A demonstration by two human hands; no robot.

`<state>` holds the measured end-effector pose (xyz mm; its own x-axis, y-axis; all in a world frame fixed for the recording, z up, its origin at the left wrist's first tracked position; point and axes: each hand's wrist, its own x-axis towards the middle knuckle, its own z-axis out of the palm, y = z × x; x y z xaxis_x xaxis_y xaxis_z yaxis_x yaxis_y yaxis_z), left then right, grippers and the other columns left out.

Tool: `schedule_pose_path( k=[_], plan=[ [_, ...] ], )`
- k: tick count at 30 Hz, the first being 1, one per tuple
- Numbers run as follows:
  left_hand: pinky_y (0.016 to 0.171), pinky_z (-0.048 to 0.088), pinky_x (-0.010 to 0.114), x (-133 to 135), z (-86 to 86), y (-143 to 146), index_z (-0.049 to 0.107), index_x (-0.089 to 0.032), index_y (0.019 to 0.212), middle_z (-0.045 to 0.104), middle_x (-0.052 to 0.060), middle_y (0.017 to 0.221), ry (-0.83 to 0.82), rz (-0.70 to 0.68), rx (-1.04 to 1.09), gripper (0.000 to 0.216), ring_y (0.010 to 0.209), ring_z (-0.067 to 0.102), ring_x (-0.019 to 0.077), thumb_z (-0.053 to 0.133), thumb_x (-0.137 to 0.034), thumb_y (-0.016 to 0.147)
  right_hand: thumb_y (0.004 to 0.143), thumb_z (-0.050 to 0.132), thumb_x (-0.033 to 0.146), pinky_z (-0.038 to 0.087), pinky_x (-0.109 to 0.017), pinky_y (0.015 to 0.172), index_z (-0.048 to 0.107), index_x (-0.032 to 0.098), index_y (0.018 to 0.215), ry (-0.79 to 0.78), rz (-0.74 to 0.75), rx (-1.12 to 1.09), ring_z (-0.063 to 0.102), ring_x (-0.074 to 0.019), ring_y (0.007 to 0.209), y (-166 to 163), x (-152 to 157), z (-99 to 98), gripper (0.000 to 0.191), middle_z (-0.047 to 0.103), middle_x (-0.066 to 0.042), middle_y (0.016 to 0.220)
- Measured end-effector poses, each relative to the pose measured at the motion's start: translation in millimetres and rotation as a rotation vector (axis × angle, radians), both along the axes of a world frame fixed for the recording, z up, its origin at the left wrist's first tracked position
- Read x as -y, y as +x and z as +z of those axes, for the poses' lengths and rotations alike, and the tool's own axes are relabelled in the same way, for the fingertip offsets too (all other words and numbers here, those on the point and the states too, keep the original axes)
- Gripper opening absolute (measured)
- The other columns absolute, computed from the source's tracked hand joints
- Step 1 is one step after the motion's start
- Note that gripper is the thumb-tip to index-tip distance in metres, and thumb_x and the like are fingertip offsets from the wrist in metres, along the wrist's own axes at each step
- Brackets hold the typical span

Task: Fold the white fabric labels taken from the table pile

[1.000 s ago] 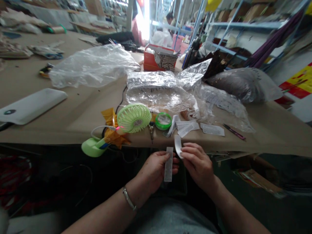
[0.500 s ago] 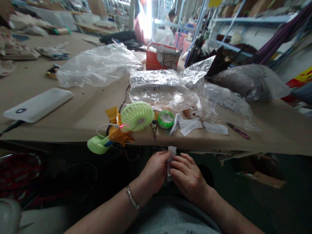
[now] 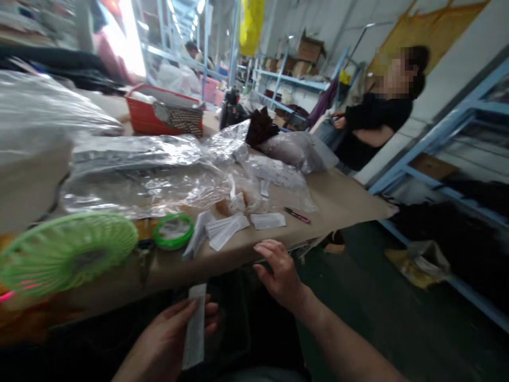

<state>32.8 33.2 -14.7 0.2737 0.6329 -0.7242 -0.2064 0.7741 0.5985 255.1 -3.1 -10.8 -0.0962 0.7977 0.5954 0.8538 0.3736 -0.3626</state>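
Observation:
My left hand [image 3: 170, 331] pinches a narrow white paper label strip [image 3: 195, 331] between thumb and fingers, below the front edge of the table. Apart from it, my right hand [image 3: 280, 273] is raised at the table edge with fingers spread and nothing in it. Nearest to that hand lies a white printed label [image 3: 268, 220]. A fanned stack of similar labels [image 3: 226, 229] is to its left. A small pair of pink-handled snips [image 3: 297, 215] rests to the right. Left of the labels sits a round green tin [image 3: 173, 232] with whitish contents.
A green fan [image 3: 79, 254] stands at the left edge of the table [image 3: 338, 199]. Clear plastic bags [image 3: 151, 175] spread across the middle, with a red box [image 3: 147, 114] behind them. A person in black [image 3: 377, 124] stands beyond the table at right, near blue shelving [image 3: 421, 138].
My view has swung right, bringing the person in black into sight. My right hand has left the label strip and moved out toward the table, opening. My left hand still holds the strip.

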Motion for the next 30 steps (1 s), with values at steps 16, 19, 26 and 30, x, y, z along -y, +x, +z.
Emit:
schedule_pose_path(
  k=[16, 19, 26, 30],
  plan=[
    [0.051, 0.055, 0.024, 12, -10.7, 8, 0.062, -0.007, 0.084, 0.070, 0.011, 0.064, -0.018, 0.043, 0.016, 0.018, 0.052, 0.067, 0.0176, 0.072, -0.009, 0.069, 0.087, 0.055, 0.043, 0.036, -0.053, 0.101, 0.046, 0.012, 0.132, -0.074, -0.282, 0.302, 0.040, -0.0339, 0.123, 27, -31, -6.9, 0.056, 0.053, -0.017, 0.127],
    [0.050, 0.055, 0.025, 13, -13.1, 4, 0.062, -0.007, 0.084, 0.070, 0.010, 0.064, -0.032, 0.061, 0.038, 0.020, 0.051, 0.066, 0.0174, 0.073, -0.010, 0.068, 0.085, 0.057, 0.047, 0.035, -0.051, 0.100, 0.050, 0.013, 0.129, -0.121, -0.331, 0.374, 0.043, -0.0338, 0.119, 28, -43, -10.3, 0.056, 0.055, -0.015, 0.126],
    [0.054, 0.055, 0.026, 15, -6.9, -1, 0.061, -0.006, 0.089, 0.071, 0.012, 0.068, -0.025, 0.024, 0.044, 0.020, 0.055, 0.067, 0.0181, 0.070, -0.013, 0.072, 0.092, 0.044, 0.020, 0.038, -0.045, 0.098, 0.057, 0.019, 0.124, -0.031, -0.281, 0.378, 0.048, -0.0261, 0.115, 33, -28, -25.3, 0.034, 0.060, -0.011, 0.120],
    [0.056, 0.055, 0.026, 19, -5.7, -4, 0.061, -0.008, 0.089, 0.071, 0.011, 0.070, -0.007, 0.003, 0.052, 0.024, 0.057, 0.067, 0.0180, 0.072, -0.018, 0.072, 0.092, 0.045, 0.019, 0.041, -0.044, 0.095, 0.061, 0.020, 0.118, 0.019, -0.238, 0.321, 0.052, -0.0250, 0.111, 40, -26, -27.3, 0.031, 0.064, -0.009, 0.114]
  ],
)
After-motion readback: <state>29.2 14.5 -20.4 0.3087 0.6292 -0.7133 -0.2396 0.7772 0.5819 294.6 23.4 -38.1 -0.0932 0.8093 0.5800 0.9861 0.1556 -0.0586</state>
